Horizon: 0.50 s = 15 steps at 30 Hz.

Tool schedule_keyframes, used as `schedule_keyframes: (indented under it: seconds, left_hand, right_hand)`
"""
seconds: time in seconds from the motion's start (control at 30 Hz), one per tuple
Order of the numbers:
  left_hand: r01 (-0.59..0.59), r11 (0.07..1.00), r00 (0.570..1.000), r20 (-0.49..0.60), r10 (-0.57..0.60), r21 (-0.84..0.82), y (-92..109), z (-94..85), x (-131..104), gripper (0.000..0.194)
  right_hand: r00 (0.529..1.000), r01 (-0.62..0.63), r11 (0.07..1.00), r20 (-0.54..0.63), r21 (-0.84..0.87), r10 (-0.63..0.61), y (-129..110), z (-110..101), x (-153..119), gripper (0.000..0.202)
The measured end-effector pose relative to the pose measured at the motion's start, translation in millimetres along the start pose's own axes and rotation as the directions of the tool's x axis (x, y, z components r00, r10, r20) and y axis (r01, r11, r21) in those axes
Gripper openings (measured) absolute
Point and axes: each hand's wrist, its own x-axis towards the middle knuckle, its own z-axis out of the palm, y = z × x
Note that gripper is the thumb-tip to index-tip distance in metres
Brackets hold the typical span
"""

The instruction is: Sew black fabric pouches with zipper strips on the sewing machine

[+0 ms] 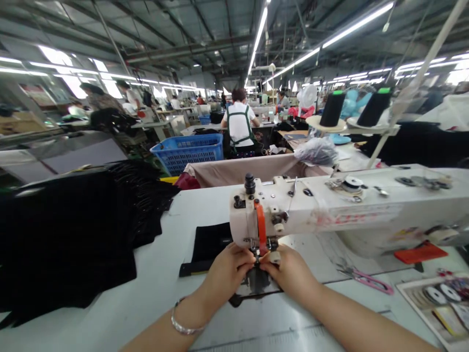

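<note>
Both hands meet under the needle end of a white sewing machine [330,210]. My left hand [232,264], with a bangle on its wrist, has thumb and forefinger pinched together just left of the presser foot. My right hand [291,269] pinches from the other side, its fingertips almost touching the left ones. Whatever lies between the fingertips is too small and covered to make out. An orange guard [260,221] comes down right above them. Beside my left hand, a folded black fabric piece [210,244] with a small label lies flat, partly hidden by the machine head.
A large pile of black fabric [69,234] covers the table's left side. Pink-handled scissors [370,282] lie to the right, near a tray of bobbins [436,298]. Black thread cones [332,108] stand behind the machine. Beyond are a blue basket [188,152] and a seated person [240,122].
</note>
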Motion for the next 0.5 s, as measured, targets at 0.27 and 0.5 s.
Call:
schedule_keyframes:
  seconds: [0.27, 0.5]
  left_hand:
    - [0.076, 0.996, 0.995, 0.069, -0.079, 0.046, -4, -0.8, 4, 0.017]
    - [-0.011, 0.981, 0.951, 0.305, -0.050, 0.194, 18, -34.6, -31, 0.088]
  right_hand:
    - [0.998, 0.052, 0.997, -0.048, 0.061, -0.049, 1, 3, -1, 0.015]
    - [0.970, 0.182, 0.982, -0.172, 0.057, -0.170, 0, -3, -4, 0.016]
